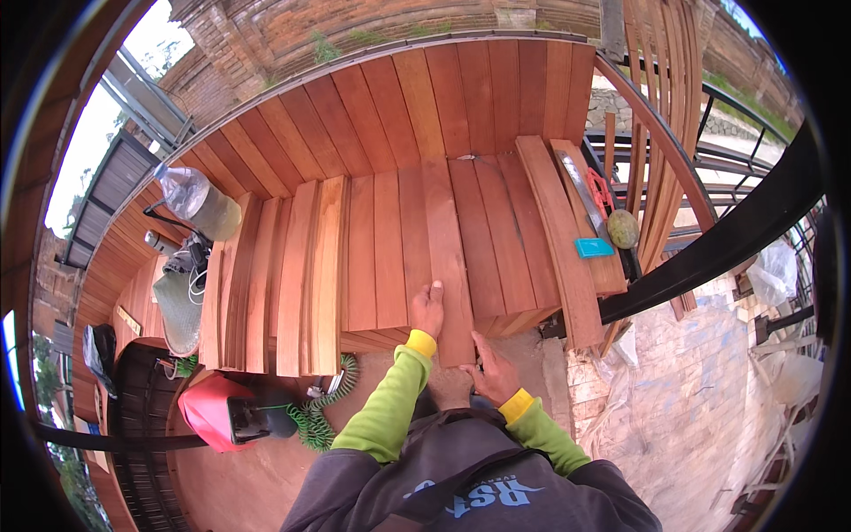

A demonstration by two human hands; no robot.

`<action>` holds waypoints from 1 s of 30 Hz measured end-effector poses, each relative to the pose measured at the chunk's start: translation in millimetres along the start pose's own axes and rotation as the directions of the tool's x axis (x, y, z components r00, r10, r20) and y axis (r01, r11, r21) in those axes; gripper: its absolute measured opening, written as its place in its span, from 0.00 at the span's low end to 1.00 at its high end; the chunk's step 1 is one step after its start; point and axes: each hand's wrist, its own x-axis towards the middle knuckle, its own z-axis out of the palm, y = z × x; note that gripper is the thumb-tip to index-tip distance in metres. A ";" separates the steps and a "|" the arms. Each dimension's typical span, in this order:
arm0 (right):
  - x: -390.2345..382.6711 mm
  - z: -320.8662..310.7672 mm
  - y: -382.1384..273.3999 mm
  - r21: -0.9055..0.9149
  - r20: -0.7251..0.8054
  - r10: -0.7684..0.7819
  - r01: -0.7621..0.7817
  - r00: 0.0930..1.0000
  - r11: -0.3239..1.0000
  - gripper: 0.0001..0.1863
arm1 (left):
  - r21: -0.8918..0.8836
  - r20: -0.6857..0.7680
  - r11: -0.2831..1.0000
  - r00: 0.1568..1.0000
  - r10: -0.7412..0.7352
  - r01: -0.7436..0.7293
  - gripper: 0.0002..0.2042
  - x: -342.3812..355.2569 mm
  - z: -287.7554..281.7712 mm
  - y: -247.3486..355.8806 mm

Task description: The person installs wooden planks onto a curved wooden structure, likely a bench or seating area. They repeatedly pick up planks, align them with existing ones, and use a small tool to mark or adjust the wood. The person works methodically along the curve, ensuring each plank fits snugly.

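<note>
A long reddish-brown wooden plank lies lengthwise over the slatted bench seat, and its near end sticks out past the front edge. My left hand is closed at the plank's left edge, thumb on top, its other fingers mostly hidden. At the near right corner, my right hand touches the plank's edge with thumb and forefinger apart. Fitted slats lie to the left of the plank, and darker slats to its right.
Loose boards are stacked at left, near a plastic bottle. On the right-hand boards rest a handsaw and a turquoise box. Below left are a red-covered tool and a green coiled hose. A black curved rail crosses at right.
</note>
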 end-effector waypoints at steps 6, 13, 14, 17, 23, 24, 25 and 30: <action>0.2 7.4 8.9 -0.015 -0.117 -0.155 0.155 0.981 0.988 0.39 | 0.059 -0.058 0.992 0.992 0.113 -0.109 0.18 -38.8 -25.9 -21.1; -2.0 3.4 5.4 -0.088 -0.071 -0.087 0.080 0.994 0.993 0.36 | 0.074 0.192 0.992 0.978 0.087 -0.103 0.23 -116.6 -58.8 1.0; -2.2 6.3 7.5 -0.092 -0.073 -0.094 0.087 0.993 0.992 0.36 | 0.119 0.240 0.989 0.969 0.059 -0.090 0.25 -120.5 -63.2 0.9; -4.3 7.0 13.2 -0.109 -0.082 -0.084 0.074 0.993 0.991 0.35 | 0.218 0.337 0.959 0.936 0.099 -0.180 0.32 -121.2 -65.7 -15.0; -5.7 -1.8 13.6 -0.100 -0.063 -0.040 0.034 0.997 0.994 0.35 | 0.246 0.381 0.962 0.925 0.019 -0.121 0.36 -116.4 -50.2 8.0; -6.0 3.8 17.2 -0.114 -0.091 -0.070 0.060 0.993 0.992 0.34 | 0.255 0.379 0.961 0.925 0.005 -0.110 0.36 -117.1 -49.9 12.1; -6.2 7.5 20.9 -0.128 -0.118 -0.101 0.086 0.988 0.988 0.33 | 0.264 0.376 0.960 0.927 -0.009 -0.098 0.36 -117.2 -49.1 14.3; -6.4 11.4 23.9 -0.104 -0.083 -0.070 0.062 0.994 0.993 0.32 | 0.231 0.390 0.949 0.914 0.110 -0.213 0.35 -113.6 -51.8 -0.5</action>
